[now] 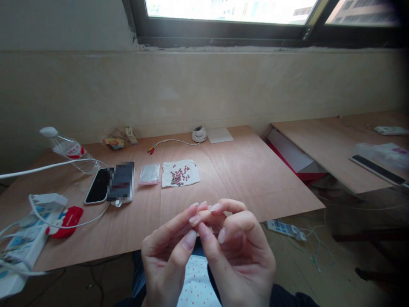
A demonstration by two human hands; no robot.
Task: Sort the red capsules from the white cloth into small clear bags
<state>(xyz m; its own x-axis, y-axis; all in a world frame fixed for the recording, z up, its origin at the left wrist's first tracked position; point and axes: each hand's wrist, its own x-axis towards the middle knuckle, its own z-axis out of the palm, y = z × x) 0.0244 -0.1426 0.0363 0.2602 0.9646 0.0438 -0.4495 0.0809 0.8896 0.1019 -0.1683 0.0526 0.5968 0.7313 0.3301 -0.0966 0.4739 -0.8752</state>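
At a plywood table (243, 170) under a window, left hand (166, 256) and right hand (239, 256) pinch fingertips together low in frame, anything held hidden; small red pieces (180, 174) on a white cloth (191, 179) mid-frame could scatter if knocked.

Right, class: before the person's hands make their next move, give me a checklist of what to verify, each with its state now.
1. Left hand and right hand meet fingertip to fingertip: ok.
2. Something pinched between the fingertips: cannot tell.
3. Small pink and dark pieces lie on the white cloth: ok.
4. Zip bag lies beside the cloth: ok.
5. Phone lies apart from the hands: ok.
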